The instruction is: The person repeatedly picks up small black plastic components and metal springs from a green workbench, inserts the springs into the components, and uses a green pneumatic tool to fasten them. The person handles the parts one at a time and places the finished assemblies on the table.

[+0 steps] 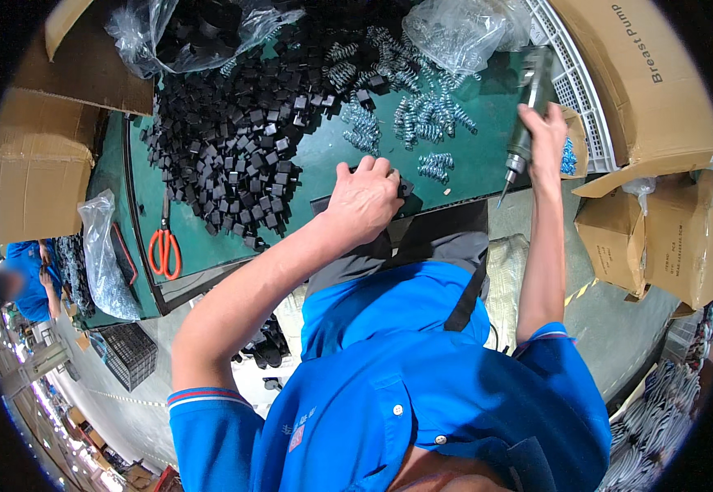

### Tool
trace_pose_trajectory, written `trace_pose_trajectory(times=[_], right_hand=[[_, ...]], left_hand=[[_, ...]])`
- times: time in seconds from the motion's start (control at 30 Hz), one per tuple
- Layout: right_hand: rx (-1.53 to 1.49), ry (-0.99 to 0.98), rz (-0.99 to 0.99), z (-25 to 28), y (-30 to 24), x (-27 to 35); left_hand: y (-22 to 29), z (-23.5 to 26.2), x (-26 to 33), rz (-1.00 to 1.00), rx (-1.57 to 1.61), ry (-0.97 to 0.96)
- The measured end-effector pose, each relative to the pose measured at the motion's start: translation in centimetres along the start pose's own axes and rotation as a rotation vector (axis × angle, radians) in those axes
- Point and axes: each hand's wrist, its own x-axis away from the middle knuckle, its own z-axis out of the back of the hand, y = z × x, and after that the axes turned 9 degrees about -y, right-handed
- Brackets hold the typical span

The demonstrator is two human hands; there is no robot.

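My right hand (543, 135) is wrapped round a dark green electric screwdriver (529, 102), held upright at the right end of the table with its bit pointing down past the front edge. At the middle of that edge, my left hand (363, 199) is closed over a black plastic part (406, 189), its fingers curled and hiding most of it. Just beyond the left hand lie small piles of metal coil springs (434, 167). Farther left spreads a large heap of small black plastic blocks (250, 156).
Red-handled scissors (164, 252) lie on the green table (324, 152) at left. Clear plastic bags (459, 33) stand at the back. A small box of blue screws (569, 156) sits beside a white crate (590, 98). Cardboard boxes (651, 238) flank the right. Another person (33, 279) is far left.
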Motion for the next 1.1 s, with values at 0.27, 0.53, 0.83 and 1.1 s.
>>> trace_pose_trajectory(times=[0.27,0.53,0.83,1.1], right_hand=[[-1.381,-0.303,0.448,0.7,-10.1,2.6],[-1.868,-1.121,0.392,-2.4,-10.4,1.0],[-0.915,-0.735,0.244,-3.9,-9.8,4.3],[-0.663,-0.626,0.352,-7.6,-8.5,5.4]], left_hand=[[1.1,-0.2,-0.2,0.044,-0.109,-0.017],[2.7,1.2,-1.1,0.096,-0.188,-0.078],[1.3,-0.4,-0.2,0.07,-0.065,0.002],[1.5,-0.6,-0.4,0.065,-0.037,0.035]])
